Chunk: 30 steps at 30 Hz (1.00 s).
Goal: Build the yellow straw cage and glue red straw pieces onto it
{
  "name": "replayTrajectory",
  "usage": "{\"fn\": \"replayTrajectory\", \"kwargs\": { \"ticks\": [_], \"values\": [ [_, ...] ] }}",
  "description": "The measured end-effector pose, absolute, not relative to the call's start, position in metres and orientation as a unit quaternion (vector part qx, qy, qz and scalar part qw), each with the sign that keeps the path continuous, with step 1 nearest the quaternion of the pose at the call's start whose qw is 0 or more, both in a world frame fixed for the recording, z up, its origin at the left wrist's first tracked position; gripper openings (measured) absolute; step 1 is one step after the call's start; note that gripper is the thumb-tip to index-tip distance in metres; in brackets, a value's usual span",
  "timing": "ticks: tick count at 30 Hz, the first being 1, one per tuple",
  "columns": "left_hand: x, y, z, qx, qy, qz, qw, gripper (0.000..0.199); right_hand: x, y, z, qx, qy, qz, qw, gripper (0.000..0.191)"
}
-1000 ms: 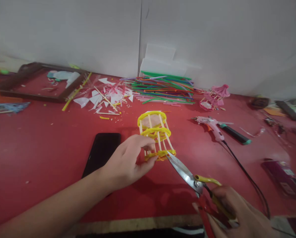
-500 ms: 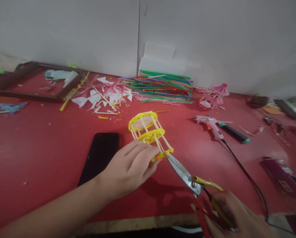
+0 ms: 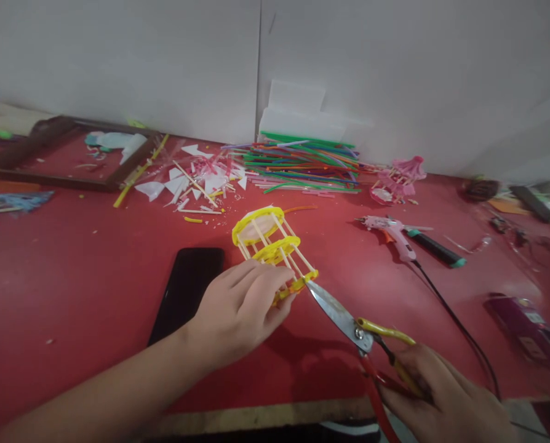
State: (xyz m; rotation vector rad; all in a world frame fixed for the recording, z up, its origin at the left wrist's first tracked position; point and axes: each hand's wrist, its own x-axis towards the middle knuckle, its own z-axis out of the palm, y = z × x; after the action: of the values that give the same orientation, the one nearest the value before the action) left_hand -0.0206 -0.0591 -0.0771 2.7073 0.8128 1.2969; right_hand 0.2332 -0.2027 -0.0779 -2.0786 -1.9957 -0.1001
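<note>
My left hand (image 3: 245,307) grips the near end of a small frame (image 3: 277,249) made of yellow rings joined by thin pale sticks. The frame lies tilted, its far ring holding a pale disc. In my right hand (image 3: 441,394) are scissors (image 3: 337,314) with one yellow and one red handle. The scissor tips touch the near yellow ring at its right side, and the blades look closed or nearly so. A black phone (image 3: 187,289) lies left of the frame, partly behind my left hand.
Coloured sticks (image 3: 302,163) are piled by the wall, beside white scraps (image 3: 210,178). A pink glue gun (image 3: 392,234) with a black cord and a black-handled tool (image 3: 436,248) lie right. A dark tray (image 3: 58,183) stands far left, a purple box (image 3: 526,326) far right.
The yellow frame has shifted and turned slightly to the left. The scissors have moved a little left and up with my right hand, their tips still at the near ring.
</note>
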Motion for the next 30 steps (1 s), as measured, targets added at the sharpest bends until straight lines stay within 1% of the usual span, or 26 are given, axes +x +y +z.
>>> {"fn": "replayTrajectory", "kwargs": {
  "ticks": [3,7,14,20,24,27,30],
  "values": [
    [-0.021,-0.059,-0.078,0.869,0.267,0.415,0.032,0.026,0.235,-0.200,-0.078,-0.701,-0.702,-0.032,0.118,0.041],
    [-0.022,-0.059,-0.079,0.868,0.272,0.414,0.041,0.026,0.237,-0.198,-0.082,-0.688,-0.717,-0.035,0.110,0.034],
    [-0.022,-0.060,-0.082,0.867,0.272,0.414,0.049,0.028,0.236,-0.199,-0.087,-0.675,-0.724,-0.024,0.144,0.026],
    [-0.022,-0.058,-0.080,0.863,0.282,0.414,0.067,0.025,0.257,-0.184,-0.098,-0.746,-0.649,-0.010,0.147,0.029],
    [-0.025,-0.052,-0.076,0.863,0.291,0.398,0.113,0.026,0.278,-0.160,-0.103,-0.810,-0.575,0.019,0.116,0.034],
    [-0.026,-0.046,-0.068,0.846,0.317,0.402,0.149,0.031,0.290,-0.142,-0.104,-0.825,-0.555,0.042,0.101,0.037],
    [-0.025,-0.039,-0.055,0.819,0.341,0.411,0.211,0.032,0.298,-0.128,-0.107,-0.815,-0.557,0.074,0.141,0.037]
  ]
}}
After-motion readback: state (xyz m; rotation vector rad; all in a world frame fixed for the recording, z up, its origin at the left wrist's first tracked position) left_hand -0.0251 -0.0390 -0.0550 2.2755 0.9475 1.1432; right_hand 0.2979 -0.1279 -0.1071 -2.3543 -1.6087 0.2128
